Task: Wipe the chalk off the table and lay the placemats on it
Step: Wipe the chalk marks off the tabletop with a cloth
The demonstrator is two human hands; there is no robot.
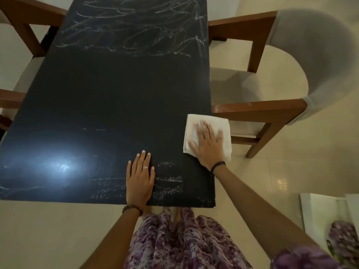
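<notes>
A long black table (108, 98) runs away from me. White chalk scribbles (136, 33) cover its far end, and fainter chalk marks (169, 183) remain at the near right corner. My right hand (207, 144) lies flat with spread fingers on a folded white cloth (204, 121), which sits at the table's right edge and overhangs it. My left hand (138, 179) rests flat on the table near the front edge, holding nothing. No placemats are recognisable in view.
A wooden armchair (272, 111) with grey upholstery stands close to the table's right side. More wooden chairs (23, 18) stand along the left side. A white object (314, 216) lies on the floor at the lower right. A lamp glare (62, 166) shines on the near left tabletop.
</notes>
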